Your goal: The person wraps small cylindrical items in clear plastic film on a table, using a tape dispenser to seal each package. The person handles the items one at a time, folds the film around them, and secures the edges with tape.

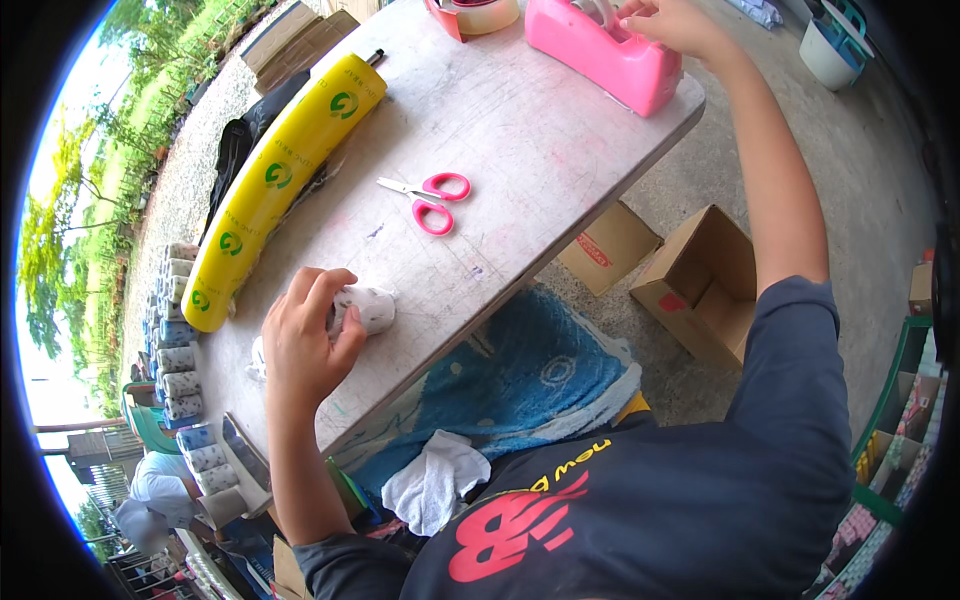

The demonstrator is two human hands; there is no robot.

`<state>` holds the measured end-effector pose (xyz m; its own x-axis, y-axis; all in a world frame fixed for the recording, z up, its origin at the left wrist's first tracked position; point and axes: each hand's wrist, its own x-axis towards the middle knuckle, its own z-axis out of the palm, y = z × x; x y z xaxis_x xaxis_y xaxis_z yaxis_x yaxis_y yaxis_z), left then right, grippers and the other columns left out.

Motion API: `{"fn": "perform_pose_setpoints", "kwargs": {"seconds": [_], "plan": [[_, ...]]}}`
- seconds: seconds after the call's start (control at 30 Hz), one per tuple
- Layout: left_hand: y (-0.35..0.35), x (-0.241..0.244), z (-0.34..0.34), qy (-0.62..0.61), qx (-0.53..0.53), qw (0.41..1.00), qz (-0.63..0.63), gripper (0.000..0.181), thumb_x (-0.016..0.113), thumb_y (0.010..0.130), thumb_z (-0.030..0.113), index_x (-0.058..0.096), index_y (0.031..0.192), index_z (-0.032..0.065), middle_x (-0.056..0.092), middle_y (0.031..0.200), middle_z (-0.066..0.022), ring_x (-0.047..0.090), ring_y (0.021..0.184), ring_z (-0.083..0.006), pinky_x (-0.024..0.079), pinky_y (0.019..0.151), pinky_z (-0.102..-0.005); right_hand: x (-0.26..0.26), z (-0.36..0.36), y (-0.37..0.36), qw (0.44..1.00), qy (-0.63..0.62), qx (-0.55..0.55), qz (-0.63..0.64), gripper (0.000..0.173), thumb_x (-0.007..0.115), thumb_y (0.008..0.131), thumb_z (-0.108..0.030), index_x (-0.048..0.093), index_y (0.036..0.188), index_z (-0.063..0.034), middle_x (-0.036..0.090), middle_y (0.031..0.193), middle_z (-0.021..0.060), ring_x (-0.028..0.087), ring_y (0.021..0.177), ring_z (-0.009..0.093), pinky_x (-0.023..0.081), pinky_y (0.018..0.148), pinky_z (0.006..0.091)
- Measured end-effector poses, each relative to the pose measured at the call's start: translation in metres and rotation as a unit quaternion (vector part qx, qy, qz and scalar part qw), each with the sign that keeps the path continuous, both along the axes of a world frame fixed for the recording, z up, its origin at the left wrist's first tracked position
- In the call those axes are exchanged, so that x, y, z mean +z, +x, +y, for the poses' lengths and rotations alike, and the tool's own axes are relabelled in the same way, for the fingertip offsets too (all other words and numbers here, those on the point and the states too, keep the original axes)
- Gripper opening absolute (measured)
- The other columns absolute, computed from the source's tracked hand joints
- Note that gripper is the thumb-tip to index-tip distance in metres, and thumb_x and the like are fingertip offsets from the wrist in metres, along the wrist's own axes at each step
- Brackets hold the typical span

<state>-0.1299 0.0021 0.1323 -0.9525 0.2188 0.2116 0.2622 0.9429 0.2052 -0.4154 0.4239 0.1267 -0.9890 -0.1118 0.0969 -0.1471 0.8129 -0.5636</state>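
My left hand [307, 334] grips a small white patterned roll [371, 309] lying on the table, fingers over its far end. At the top, my right hand [671, 26] reaches over the pink tape dispenser [604, 56], fingertips beside its tape roll; whether they pinch tape cannot be told. Scissors with pink handles [435, 202] rest on the tabletop between my hands, blades pointing left. A long yellow roll of cling wrap [281, 187] lies along the far side. Partly hidden behind my left wrist is another white item [257, 358].
A wide roll of tape [484, 15] sits at the table's top edge. Patterned rolls [180, 360] are stacked at the left end, near another person [161, 487]. An open cardboard box [697, 292] stands on the floor; a blue towel [525, 375] and white cloth [439, 480] lie before me.
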Motion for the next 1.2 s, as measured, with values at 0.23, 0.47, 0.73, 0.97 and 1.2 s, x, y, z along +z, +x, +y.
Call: {"fn": "perform_pose_setpoints", "kwargs": {"seconds": [0.23, 0.47, 0.73, 0.97, 1.2], "plan": [[-0.001, -0.001, 0.002, -0.001, 0.002, 1.000, 0.007, 0.026, 0.063, 0.076, 0.016, 0.063, 0.101, 0.0107, 0.061, 0.093, -0.0083, 0.062, 0.077, -0.0308, 0.049, 0.072, -0.0406, 0.000, -0.008, -0.005, 0.994, 0.109, 0.023, 0.021, 0.030, 0.058, 0.085, -0.021, 0.078, 0.103, -0.0072, 0.075, 0.091, 0.0173, 0.072, 0.075, 0.027, 0.057, 0.068, 0.0377], [0.000, -0.002, 0.001, 0.000, -0.004, 1.000, 0.019, 0.024, 0.064, 0.076, 0.016, 0.064, 0.099, 0.0107, 0.062, 0.092, -0.0080, 0.062, 0.076, -0.0303, 0.049, 0.071, -0.0404, 0.004, -0.009, -0.043, 0.961, 0.255, 0.047, -0.093, 0.036, 0.055, 0.089, -0.027, 0.075, 0.111, -0.0074, 0.075, 0.100, 0.0161, 0.072, 0.087, 0.028, 0.056, 0.077, 0.0398], [0.000, -0.004, 0.000, -0.004, 0.001, 1.000, 0.028, 0.024, 0.064, 0.077, 0.017, 0.064, 0.100, 0.0112, 0.062, 0.092, -0.0079, 0.062, 0.076, -0.0294, 0.049, 0.072, -0.0401, 0.005, 0.023, -0.054, 0.972, 0.076, 0.101, -0.198, 0.030, 0.065, 0.096, -0.031, 0.074, 0.111, -0.0071, 0.072, 0.102, 0.0081, 0.065, 0.098, 0.017, 0.051, 0.084, 0.0342], [0.001, -0.001, 0.001, -0.013, 0.014, 1.000, 0.008, 0.023, 0.064, 0.078, 0.018, 0.064, 0.100, 0.0110, 0.063, 0.095, -0.0080, 0.063, 0.078, -0.0303, 0.049, 0.073, -0.0406, -0.002, 0.036, -0.047, 0.958, -0.240, 0.113, -0.109, 0.013, 0.066, 0.098, -0.018, 0.072, 0.099, -0.0063, 0.071, 0.097, 0.0019, 0.062, 0.094, 0.011, 0.049, 0.079, 0.0264], [0.001, 0.000, 0.002, 0.017, 0.025, 1.000, -0.005, 0.023, 0.062, 0.080, 0.019, 0.064, 0.101, 0.0095, 0.062, 0.095, -0.0088, 0.062, 0.081, -0.0312, 0.048, 0.075, -0.0404, 0.000, 0.080, 0.060, 0.980, -0.166, 0.057, -0.090, 0.035, 0.070, 0.094, -0.031, 0.065, 0.118, -0.0060, 0.063, 0.097, -0.0029, 0.057, 0.096, 0.008, 0.044, 0.097, 0.0294]]}}
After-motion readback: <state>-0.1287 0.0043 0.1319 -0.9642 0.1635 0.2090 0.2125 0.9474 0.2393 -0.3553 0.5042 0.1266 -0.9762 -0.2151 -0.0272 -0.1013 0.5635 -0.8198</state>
